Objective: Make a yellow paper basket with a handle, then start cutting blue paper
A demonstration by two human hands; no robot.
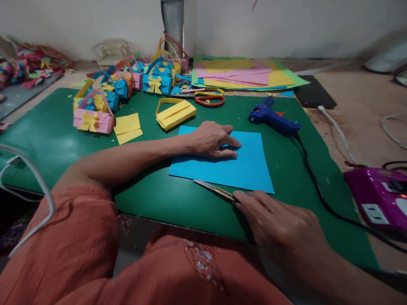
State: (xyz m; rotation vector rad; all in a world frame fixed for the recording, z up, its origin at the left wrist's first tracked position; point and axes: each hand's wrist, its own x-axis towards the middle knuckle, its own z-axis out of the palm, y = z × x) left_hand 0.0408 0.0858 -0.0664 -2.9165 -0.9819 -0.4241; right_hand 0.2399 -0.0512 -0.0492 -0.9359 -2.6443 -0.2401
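A sheet of blue paper (251,165) lies flat on the green mat (152,195) in front of me. My left hand (214,140) rests on its upper part, fingers spread and pointing right. My right hand (276,216) grips a utility knife (219,190), most of its handle hidden in the fist. The blade points left, close to the sheet's near edge; whether it touches the paper I cannot tell. Just beyond my left wrist sits a yellow paper basket (176,114) with a handle, and left of it a folded yellow paper piece (129,128).
Several small paper baskets with bows (93,120) crowd the back left. Scissors (210,97) lie near a stack of coloured paper (235,76). A blue glue gun (273,118) is to the right, its cord running to a purple power box (378,199). A phone (314,93) is charging behind.
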